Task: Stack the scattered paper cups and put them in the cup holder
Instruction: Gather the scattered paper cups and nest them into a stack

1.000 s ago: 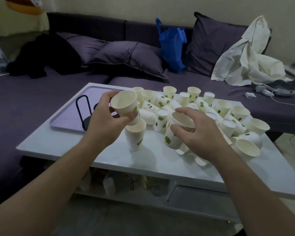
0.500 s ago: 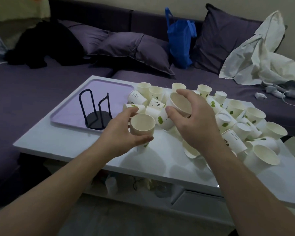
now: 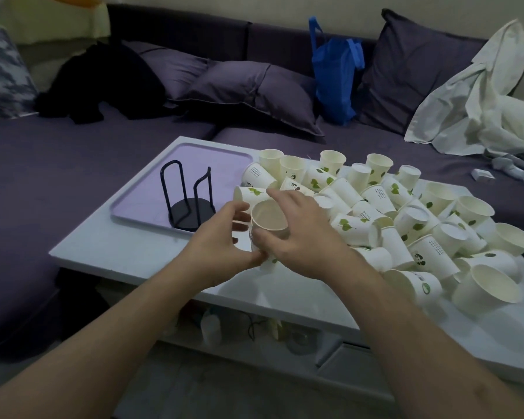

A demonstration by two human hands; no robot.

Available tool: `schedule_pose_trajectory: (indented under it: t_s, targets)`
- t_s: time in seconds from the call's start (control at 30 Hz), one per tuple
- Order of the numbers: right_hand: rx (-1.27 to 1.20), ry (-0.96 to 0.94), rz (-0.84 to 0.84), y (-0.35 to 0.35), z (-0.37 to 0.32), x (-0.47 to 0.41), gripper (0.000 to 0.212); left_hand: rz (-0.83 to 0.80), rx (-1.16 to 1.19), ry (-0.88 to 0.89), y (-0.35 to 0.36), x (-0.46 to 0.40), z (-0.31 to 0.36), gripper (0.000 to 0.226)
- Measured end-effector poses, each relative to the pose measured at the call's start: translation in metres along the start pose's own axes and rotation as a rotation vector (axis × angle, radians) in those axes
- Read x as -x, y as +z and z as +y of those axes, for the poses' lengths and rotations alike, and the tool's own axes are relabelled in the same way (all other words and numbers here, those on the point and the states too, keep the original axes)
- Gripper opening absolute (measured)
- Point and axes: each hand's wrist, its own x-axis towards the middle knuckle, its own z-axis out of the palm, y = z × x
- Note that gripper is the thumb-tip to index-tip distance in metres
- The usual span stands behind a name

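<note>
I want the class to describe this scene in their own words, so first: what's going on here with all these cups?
A person is gathering paper cups into a stack. Both hands, the left hand and the right hand, hold a short upright stack of cups on the white table. A big heap of scattered cups lies to the right. The black wire cup holder stands empty on the purple tray, so nothing has been put in it yet.

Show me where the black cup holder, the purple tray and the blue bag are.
black cup holder (image 3: pixel 190 213): head view, round base.
purple tray (image 3: pixel 221 157): head view, bare far part.
blue bag (image 3: pixel 335 77): head view, front panel.
</note>
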Motion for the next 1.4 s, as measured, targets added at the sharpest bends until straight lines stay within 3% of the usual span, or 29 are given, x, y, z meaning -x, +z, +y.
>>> schedule_pose_trajectory:
  t_s: [0.1,0.2,0.3,0.4,0.5,0.7,0.8,1.0,1.2,1.3,1.4]
  targets:
    - [-0.121,0.007,0.0,-0.003,0.002,0.002,0.065,-0.014,0.038,-0.038,-0.002,-0.001,0.0,0.077]
    - [-0.19,0.104,0.171,-0.005,0.013,-0.003,0.045,0.03,0.13,-0.116,-0.002,-0.007,-0.004,0.055]
    - [-0.049,0.265,0.306,-0.012,0.036,-0.015,0.034,0.146,0.149,-0.178,-0.001,-0.019,-0.011,0.034]
    - [0.18,0.333,0.223,-0.017,0.056,-0.027,0.036,0.269,0.242,-0.256,-0.001,-0.038,-0.01,0.015]
    - [0.276,0.325,0.171,-0.011,0.065,-0.039,0.034,0.318,0.226,-0.265,0.003,-0.062,-0.013,0.014]
    - [0.37,0.337,0.153,-0.004,0.085,-0.051,0.028,0.248,0.161,-0.264,0.022,-0.1,-0.02,0.033]
    - [0.348,0.349,0.146,-0.006,0.088,-0.054,0.016,0.264,0.14,-0.262,0.027,-0.108,-0.022,0.02]
    - [0.283,0.315,0.142,-0.02,0.084,-0.052,0.009,0.365,0.064,-0.13,0.013,-0.099,-0.009,0.015]
    - [0.162,0.227,0.224,-0.049,0.075,-0.038,0.013,0.526,-0.136,0.121,-0.013,-0.078,0.011,0.018]
    - [-0.09,0.175,0.357,-0.061,0.081,-0.02,0.017,0.622,-0.194,0.267,-0.025,-0.061,0.017,0.018]
    - [-0.399,0.254,0.538,-0.072,0.089,0.001,0.019,0.672,-0.179,0.389,-0.034,-0.043,0.026,0.022]
